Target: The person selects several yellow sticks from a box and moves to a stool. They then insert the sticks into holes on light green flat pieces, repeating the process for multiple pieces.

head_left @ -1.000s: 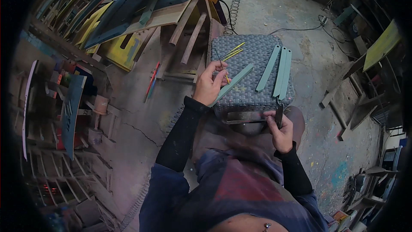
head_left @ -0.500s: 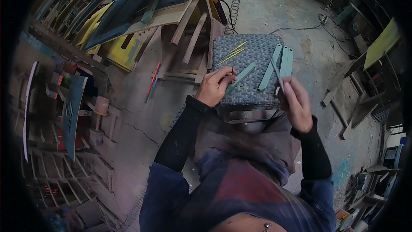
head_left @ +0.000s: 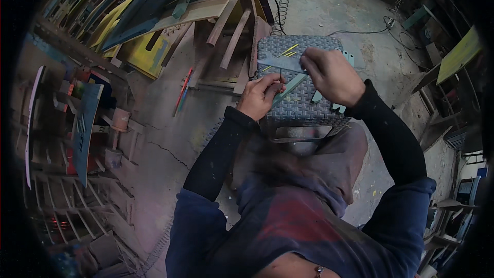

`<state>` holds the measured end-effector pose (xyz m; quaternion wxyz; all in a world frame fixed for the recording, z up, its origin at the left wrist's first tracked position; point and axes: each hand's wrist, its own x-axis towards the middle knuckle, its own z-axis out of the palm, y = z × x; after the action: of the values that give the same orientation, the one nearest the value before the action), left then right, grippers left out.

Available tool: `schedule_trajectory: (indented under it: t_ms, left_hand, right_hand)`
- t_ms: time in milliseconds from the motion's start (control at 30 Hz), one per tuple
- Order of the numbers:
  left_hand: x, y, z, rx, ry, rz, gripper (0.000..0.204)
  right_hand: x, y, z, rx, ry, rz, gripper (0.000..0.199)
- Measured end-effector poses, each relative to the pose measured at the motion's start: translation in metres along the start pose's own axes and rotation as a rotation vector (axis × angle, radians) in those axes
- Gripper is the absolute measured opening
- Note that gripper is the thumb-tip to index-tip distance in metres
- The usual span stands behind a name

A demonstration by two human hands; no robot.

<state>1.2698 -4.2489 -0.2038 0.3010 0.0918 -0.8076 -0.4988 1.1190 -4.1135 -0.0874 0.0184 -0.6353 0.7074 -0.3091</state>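
Note:
My left hand (head_left: 260, 95) is closed in a pinch on a thin dark pin (head_left: 280, 73) that stands upright from the fingertips. Beside those fingers a green slat (head_left: 292, 86) lies at a slant on the woven grey stool (head_left: 301, 108). My right hand (head_left: 334, 77) grips a flat blue-grey strip (head_left: 282, 63), smeared by motion, which reaches left over the stool close to the pin's top; whether they touch I cannot tell. Several more green slats (head_left: 338, 108) are partly covered by the right hand. Thin yellow sticks (head_left: 289, 50) lie at the stool's far side, behind the strip.
Painted boards (head_left: 175, 15) and wooden legs (head_left: 236, 38) crowd the far left. Red and green sticks (head_left: 182, 92) lie on the floor left of the stool. A coiled hose (head_left: 282, 10) and a cable (head_left: 360, 32) run beyond it. Wooden frames (head_left: 437, 82) stand at right.
My right hand has swung left and away from me, bringing the strip from above the right-hand slats to over the pin. The left hand stays nearly in place, still pinching the pin.

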Motion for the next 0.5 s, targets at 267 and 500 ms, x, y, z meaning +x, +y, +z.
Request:
schedule_trajectory:
  t_ms: [267, 500]
  left_hand:
    - [0.0, -0.007, 0.0, -0.017, -0.018, 0.009, 0.012]
    - [-0.001, -0.008, -0.003, -0.034, -0.028, -0.021, 0.009]
  right_hand:
    - [-0.005, -0.007, 0.002, 0.316, 0.278, 0.007, 0.022]
    - [0.008, -0.024, -0.043, 0.809, 0.425, 0.025, 0.028]
